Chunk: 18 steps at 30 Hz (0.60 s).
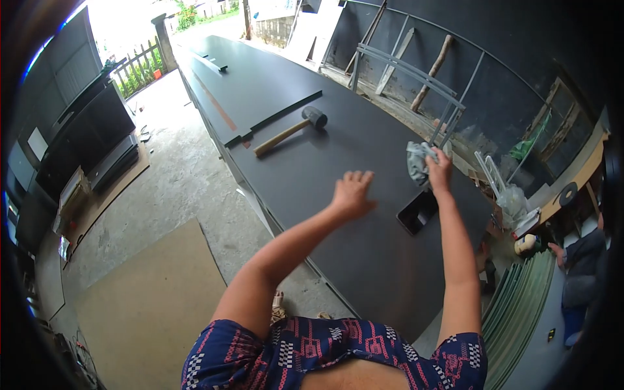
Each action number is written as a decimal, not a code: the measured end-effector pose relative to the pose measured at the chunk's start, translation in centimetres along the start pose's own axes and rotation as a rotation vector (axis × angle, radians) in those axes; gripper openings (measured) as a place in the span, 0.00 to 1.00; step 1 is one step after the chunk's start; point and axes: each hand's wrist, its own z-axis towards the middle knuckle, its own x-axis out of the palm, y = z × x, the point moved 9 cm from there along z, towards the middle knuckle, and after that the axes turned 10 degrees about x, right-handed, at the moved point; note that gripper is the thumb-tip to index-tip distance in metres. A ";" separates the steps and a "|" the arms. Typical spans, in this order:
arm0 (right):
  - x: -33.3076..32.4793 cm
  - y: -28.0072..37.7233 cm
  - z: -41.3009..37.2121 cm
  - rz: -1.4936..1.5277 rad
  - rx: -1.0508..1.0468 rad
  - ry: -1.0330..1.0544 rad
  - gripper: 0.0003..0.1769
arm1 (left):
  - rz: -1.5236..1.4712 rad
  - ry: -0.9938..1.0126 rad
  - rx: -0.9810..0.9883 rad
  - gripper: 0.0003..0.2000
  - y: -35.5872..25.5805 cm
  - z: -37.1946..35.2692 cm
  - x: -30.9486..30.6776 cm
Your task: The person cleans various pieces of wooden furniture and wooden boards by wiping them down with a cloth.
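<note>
My right hand (440, 170) grips a crumpled light grey cloth (417, 164) near the far edge of a long dark grey panel (351, 260). Below that wrist a black smartphone (415, 216) lies on the panel, partly hidden by my forearm. My left hand (353, 194) is over the middle of the panel with its fingers apart and nothing in them. Farther along lies a mallet (286, 135) with a black head and a wooden handle, beside the raised edge of another dark sheet (260, 84).
A tan board (153, 305) lies on the concrete floor at left. Metal frames (409, 75) and wood lean along the dark wall. To the right are stacked green sheets (523, 312) and another person (582, 273) at the frame's edge.
</note>
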 end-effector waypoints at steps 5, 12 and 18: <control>13.2 -1.0 -3.5 -0.486 0.053 0.190 0.27 | 0.208 -0.067 -0.202 0.36 16.0 -3.7 -6.3; 26.4 17.6 -12.9 -0.305 -0.376 0.320 0.23 | 0.080 -0.168 -0.189 0.31 27.5 -3.6 -9.7; 26.7 31.7 -27.7 0.395 -0.705 0.878 0.14 | -0.010 0.074 -0.195 0.30 29.5 0.5 -9.1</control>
